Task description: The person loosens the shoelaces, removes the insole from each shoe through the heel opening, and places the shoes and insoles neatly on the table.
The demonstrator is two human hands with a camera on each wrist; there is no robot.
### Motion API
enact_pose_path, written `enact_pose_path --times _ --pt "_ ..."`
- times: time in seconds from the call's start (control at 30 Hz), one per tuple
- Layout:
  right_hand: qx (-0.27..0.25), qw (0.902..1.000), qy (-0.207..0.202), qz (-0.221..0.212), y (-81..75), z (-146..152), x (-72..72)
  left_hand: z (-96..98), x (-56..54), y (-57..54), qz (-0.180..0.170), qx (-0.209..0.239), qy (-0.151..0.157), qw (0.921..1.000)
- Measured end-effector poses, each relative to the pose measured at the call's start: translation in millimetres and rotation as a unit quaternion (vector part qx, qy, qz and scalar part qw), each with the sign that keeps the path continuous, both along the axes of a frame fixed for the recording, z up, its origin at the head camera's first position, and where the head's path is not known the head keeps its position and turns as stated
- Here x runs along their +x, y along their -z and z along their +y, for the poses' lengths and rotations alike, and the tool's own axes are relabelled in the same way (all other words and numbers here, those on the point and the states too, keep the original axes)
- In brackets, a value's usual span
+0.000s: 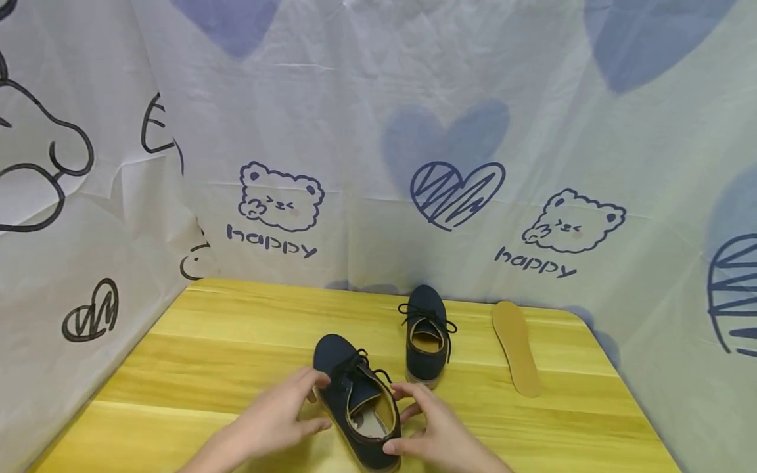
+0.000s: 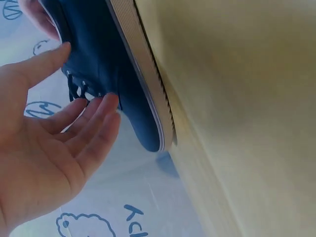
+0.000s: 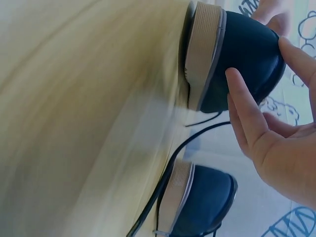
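A dark navy lace-up shoe point(image 1: 340, 371) stands on the table, toe toward the far left, its opening and light inside facing up. My left hand point(image 1: 278, 414) is at its left side, fingertips near the laces and the thumb apart from the shoe in the head view. The left wrist view shows that hand's point(image 2: 64, 133) fingers spread loosely over the shoe's side point(image 2: 94, 39). My right hand point(image 1: 434, 427) touches the heel end, thumb at the back and forefinger beside the collar. In the right wrist view its straight fingers point(image 3: 242, 101) lie along the heel point(image 3: 247, 54).
A second navy shoe point(image 1: 427, 361), laces tied, stands farther back, just right of the first. At the right lies a tan insole point(image 1: 516, 348). Behind the yellow wood-grain table point(image 1: 236, 328) hangs a white printed cloth point(image 1: 367, 151), with another stretch along the left.
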State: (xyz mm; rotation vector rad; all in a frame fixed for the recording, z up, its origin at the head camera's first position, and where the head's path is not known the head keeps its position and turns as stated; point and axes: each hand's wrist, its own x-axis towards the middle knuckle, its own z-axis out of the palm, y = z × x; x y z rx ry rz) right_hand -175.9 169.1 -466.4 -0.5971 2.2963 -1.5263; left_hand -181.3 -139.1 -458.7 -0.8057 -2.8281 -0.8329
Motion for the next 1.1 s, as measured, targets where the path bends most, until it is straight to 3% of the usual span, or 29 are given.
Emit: enact_pose_path --times 0.07,0.17,0.3,0.47,0.7,0.9,1.1 --pt "0.015 0.9999 0.005 -0.006 -0.3 -5 1.0 -2.4 8.7 -0.1 -0.048 0.031 0.011 0.9983" --pt "0.027 0.9995 0.003 -0.014 0.2 -12 2.2 -3.3 17.8 0.4 -0.122 0.08 0.038 0.9885" --pt "0.012 0.9996 -0.006 -0.024 1.8 -20 4.0 -1.5 24.2 2.0 -0.183 0.119 0.06 0.9741" --pt "-0.01 0.9994 -0.002 -0.032 4.5 -31 5.3 1.7 25.3 3.7 -0.184 0.13 0.046 0.9732" --pt "0.001 0.9988 0.04 -0.027 5.5 -50 -3.2 4.4 15.8 7.7 -0.18 0.185 0.029 0.9655" --pt "-0.002 0.9979 0.06 0.027 9.0 -59 -13.7 3.9 0.5 11.3 -0.157 0.198 0.012 0.9674" --pt "0.0 0.9957 0.087 0.033 10.6 -65 -28.6 5.0 -19.6 8.7 -0.161 0.207 0.005 0.965"
